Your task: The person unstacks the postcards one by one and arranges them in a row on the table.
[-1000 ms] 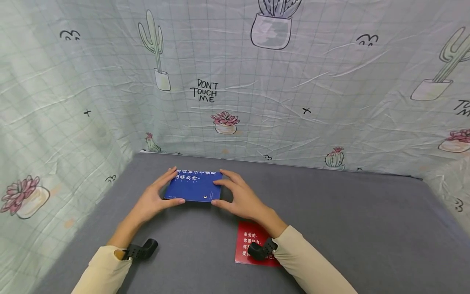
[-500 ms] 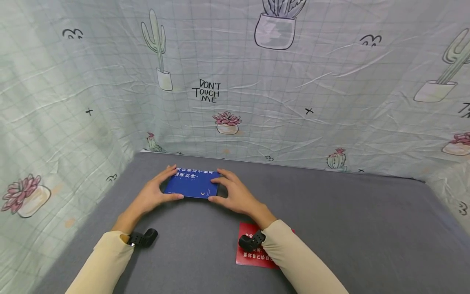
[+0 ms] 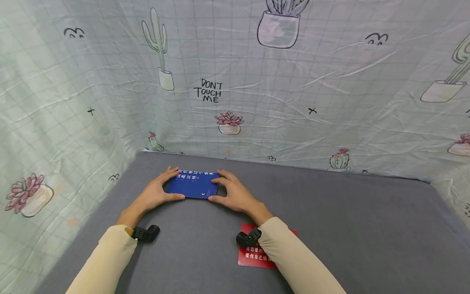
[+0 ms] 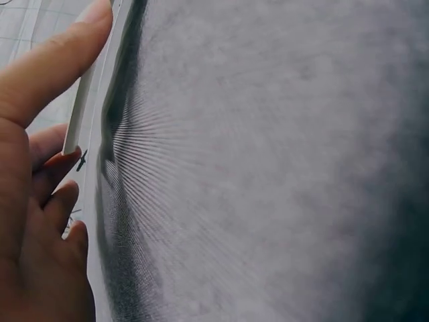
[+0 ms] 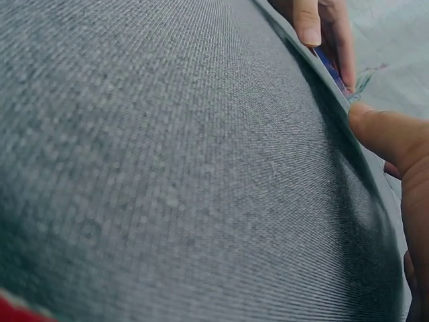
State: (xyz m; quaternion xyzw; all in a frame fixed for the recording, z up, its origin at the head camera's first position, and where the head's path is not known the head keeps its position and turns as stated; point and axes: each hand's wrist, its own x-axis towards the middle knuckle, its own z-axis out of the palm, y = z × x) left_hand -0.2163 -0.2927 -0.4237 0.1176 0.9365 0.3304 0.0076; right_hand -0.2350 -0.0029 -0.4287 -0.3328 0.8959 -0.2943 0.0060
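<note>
A blue notebook (image 3: 194, 185) with white writing and a small moon on its cover lies flat or nearly so at the far left of the table; whether it touches the surface I cannot tell. My left hand (image 3: 156, 194) grips its left end, thumb at the near edge and fingers at the far edge. At the right end, my right hand (image 3: 236, 194) holds it the same way, one finger resting over the cover. The left wrist view shows the thumb (image 4: 57, 64) beside the notebook's pale edge (image 4: 75, 121). A sliver of blue notebook (image 5: 328, 67) shows in the right wrist view.
A red notebook (image 3: 253, 259) with white writing lies nearer on the grey table (image 3: 349, 228), partly hidden under my right forearm and wrist camera (image 3: 249, 237). A pale cactus-print cloth (image 3: 275, 81) hangs behind the table and along its left side.
Both hands keep their hold on the blue notebook, which has shifted only slightly, a little to the left at its right end. My right forearm has moved slightly left over the red notebook.
</note>
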